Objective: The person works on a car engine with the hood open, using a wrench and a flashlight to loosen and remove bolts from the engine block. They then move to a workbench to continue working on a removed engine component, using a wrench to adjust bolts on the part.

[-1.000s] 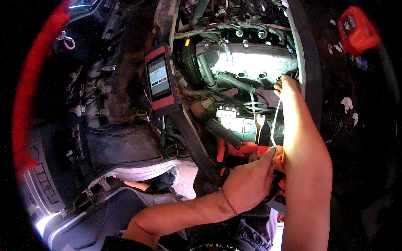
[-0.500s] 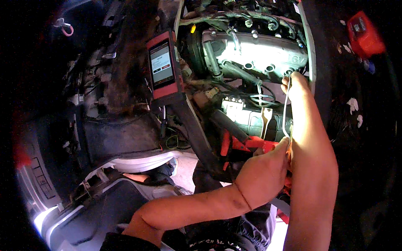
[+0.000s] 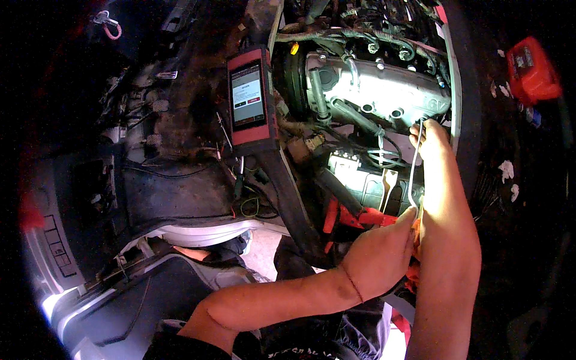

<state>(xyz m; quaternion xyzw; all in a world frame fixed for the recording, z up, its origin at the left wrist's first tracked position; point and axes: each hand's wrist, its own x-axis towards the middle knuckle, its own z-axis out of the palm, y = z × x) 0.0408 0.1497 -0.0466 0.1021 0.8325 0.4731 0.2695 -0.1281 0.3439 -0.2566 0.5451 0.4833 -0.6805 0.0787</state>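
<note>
My right hand (image 3: pixel 432 141) is at the rightmost opening low on the silver engine cover (image 3: pixel 378 84), its fingers closed on a thin pale cable (image 3: pixel 413 180) whose upper end meets that opening. Lower down, my left hand (image 3: pixel 384 258) pinches the same cable just left of my right forearm; its other fingers are mostly hidden. Behind the left hand are red tool-like parts (image 3: pixel 369 217) and a metal bracket (image 3: pixel 390 183). A red-framed diagnostic tablet (image 3: pixel 245 96) with a lit screen rests on the dark frame left of the engine.
A black battery-like box (image 3: pixel 354 186) and hoses (image 3: pixel 351 111) lie below the cover. A red plastic case (image 3: pixel 531 72) and white scraps (image 3: pixel 506 171) sit at the right. A dark panel with buttons (image 3: pixel 60 246) and a pink-looped key (image 3: pixel 111 27) are at the left.
The view has shifted, so the scene sits further right. My right hand is slightly lower on the opening, showing more of it, and my left hand is a little closer to the engine.
</note>
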